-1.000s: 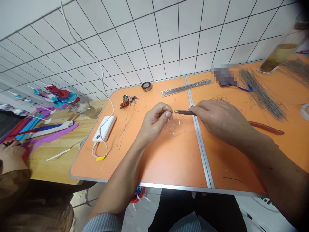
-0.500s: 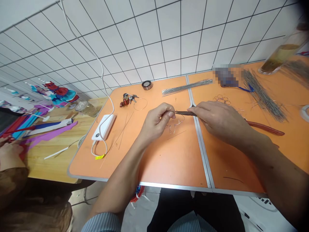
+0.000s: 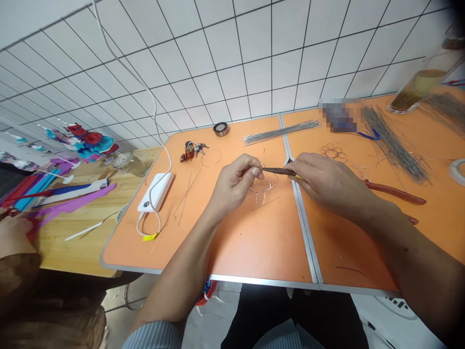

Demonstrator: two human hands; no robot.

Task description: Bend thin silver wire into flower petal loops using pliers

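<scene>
My left hand (image 3: 236,183) is closed in a pinch on a thin bent wire (image 3: 264,188) that lies in loops on the orange table (image 3: 254,237). My right hand (image 3: 327,182) is wrapped round long-nose pliers (image 3: 278,170) with red handles (image 3: 395,192). The dark jaw tip meets the wire right at my left fingertips. Both hands hover just above the table's middle seam.
A bundle of straight wires (image 3: 281,132), a tape roll (image 3: 221,128), keys (image 3: 191,150), a white power bank (image 3: 156,192) with its cable, wire flower loops (image 3: 332,152), more wire bundles (image 3: 394,143) and a bottle (image 3: 417,87) sit around. Another person's hand (image 3: 14,232) is at left by coloured paper.
My hands stayed nearly in place. The pliers' tip closed in on the wire at my left fingertips, and my right hand turned slightly.
</scene>
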